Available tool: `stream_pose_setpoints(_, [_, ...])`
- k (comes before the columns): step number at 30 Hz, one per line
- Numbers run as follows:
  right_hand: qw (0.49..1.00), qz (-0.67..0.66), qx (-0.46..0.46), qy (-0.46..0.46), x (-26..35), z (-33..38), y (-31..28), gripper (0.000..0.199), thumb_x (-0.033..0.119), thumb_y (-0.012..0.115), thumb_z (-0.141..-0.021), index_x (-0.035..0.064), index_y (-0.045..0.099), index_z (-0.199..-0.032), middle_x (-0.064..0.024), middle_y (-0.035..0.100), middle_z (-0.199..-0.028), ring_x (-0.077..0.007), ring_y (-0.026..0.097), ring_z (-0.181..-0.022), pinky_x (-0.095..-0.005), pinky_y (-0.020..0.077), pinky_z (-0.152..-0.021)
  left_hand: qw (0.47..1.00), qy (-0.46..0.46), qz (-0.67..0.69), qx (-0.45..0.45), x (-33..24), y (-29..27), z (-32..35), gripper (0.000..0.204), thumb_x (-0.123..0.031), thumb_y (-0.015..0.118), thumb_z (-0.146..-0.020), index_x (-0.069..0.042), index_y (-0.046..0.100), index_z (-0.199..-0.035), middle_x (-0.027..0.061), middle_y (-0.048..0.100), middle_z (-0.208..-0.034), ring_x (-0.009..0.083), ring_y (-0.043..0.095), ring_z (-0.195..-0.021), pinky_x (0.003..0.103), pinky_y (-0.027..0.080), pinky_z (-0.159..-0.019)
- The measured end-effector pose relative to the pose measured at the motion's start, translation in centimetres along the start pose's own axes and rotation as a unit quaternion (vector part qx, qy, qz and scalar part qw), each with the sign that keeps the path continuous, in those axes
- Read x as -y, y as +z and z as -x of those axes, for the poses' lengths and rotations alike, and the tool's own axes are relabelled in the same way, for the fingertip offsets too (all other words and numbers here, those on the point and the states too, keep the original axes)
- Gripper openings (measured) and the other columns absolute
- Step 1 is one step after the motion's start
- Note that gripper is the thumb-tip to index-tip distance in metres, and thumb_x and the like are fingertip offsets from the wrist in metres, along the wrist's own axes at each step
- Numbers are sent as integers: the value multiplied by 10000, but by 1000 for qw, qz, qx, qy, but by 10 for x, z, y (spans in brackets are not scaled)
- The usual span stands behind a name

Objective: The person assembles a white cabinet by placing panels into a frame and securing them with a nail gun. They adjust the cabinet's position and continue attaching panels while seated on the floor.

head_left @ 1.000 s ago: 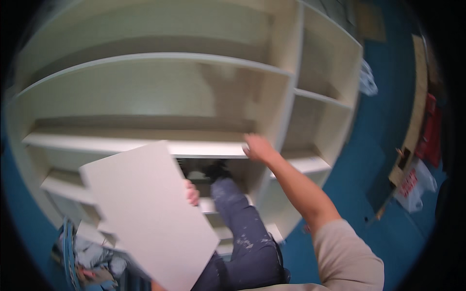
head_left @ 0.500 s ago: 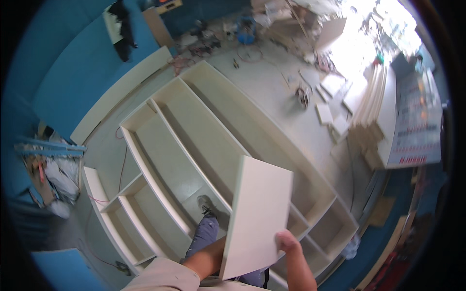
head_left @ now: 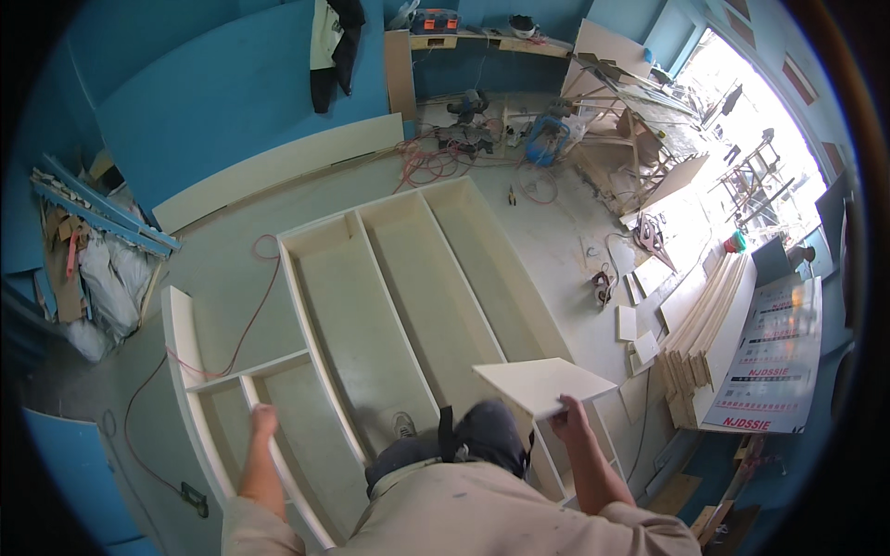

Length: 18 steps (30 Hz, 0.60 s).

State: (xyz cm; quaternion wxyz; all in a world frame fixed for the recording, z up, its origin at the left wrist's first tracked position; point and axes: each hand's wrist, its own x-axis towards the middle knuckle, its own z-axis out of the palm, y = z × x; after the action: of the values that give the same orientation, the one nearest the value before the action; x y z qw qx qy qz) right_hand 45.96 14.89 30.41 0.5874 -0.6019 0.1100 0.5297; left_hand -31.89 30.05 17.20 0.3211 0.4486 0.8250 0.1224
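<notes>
The white panel (head_left: 542,385) juts forward from the right hand (head_left: 567,419).

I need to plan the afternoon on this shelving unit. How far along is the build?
Done: the big cream cabinet frame lies on the floor with its long dividers fitted and one short cross shelf in place. In hand: the right hand holds a loose white panel, while the left hand rests on a divider edge. Left: most bays have no cross shelves, and more cut boards lie stacked at the right.
</notes>
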Motion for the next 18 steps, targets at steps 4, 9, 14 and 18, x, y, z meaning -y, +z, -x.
stream_pose_setpoints(4, [995,-48,-54,62,20,-30,111,258,136,611,-860,54,561,-1099,-107,658,-1031,-267,643,-1001,-427,557,-859,935,-149,296,-122,55,-60,-4,240,-233,557,-909,-3,607,-864,89,621,-776,186,570,-637,363,456,-552])
stream_pose_setpoints(9, [999,48,-11,8,42,-106,226,279,135,594,-888,77,547,-1157,-99,638,-1115,-271,640,-1043,-471,533,-878,946,-207,249,-19,38,29,43,247,-238,531,-926,-35,572,-792,99,632,-689,188,585,-580,356,473,-515])
stream_pose_setpoints(14, [983,178,43,-31,97,-165,379,330,117,584,-902,4,547,-1210,-132,647,-1077,-273,639,-1064,-464,534,-872,932,-180,215,231,-49,137,86,333,-184,591,-894,-37,594,-1193,100,668,-824,205,638,-671,328,528,-583])
stream_pose_setpoints(18, [964,226,109,-87,148,-197,503,300,163,611,-894,-27,621,-1126,-84,653,-940,-200,625,-907,-365,502,-741,949,311,10,48,-139,142,23,232,-189,616,-797,-67,644,-994,132,653,-821,277,636,-689,400,520,-610])
